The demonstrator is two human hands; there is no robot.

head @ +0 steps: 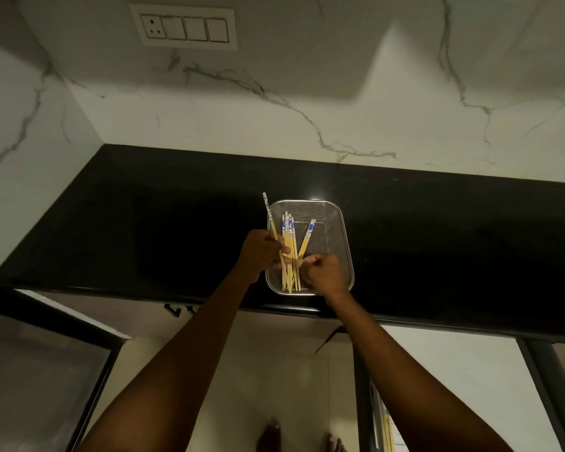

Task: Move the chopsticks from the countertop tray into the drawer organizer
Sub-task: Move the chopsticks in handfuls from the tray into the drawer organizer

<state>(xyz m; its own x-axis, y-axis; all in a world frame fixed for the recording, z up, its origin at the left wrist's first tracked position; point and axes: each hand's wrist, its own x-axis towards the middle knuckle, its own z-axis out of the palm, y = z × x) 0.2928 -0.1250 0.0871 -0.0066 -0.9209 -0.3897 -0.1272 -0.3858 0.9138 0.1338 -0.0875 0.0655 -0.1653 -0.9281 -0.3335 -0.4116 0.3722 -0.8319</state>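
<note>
A metal mesh tray (343, 230) sits on the black countertop (144, 223) near its front edge. Several bamboo chopsticks (289, 246) with blue-and-white patterned tops lie in its left half. My left hand (261, 252) grips one chopstick (269, 216) that sticks up past the tray's left rim. My right hand (323, 275) is over the tray's near right part and pinches the lower end of a slanted chopstick (307, 236). Down at the bottom right, in a narrow open gap, more chopsticks (387, 429) show in what looks like the drawer.
A marble-patterned wall rises behind the counter, with a switch panel (183, 27) high up. Glass-fronted cabinet doors (40, 370) hang below the counter at left. My feet (300, 438) show on the pale floor.
</note>
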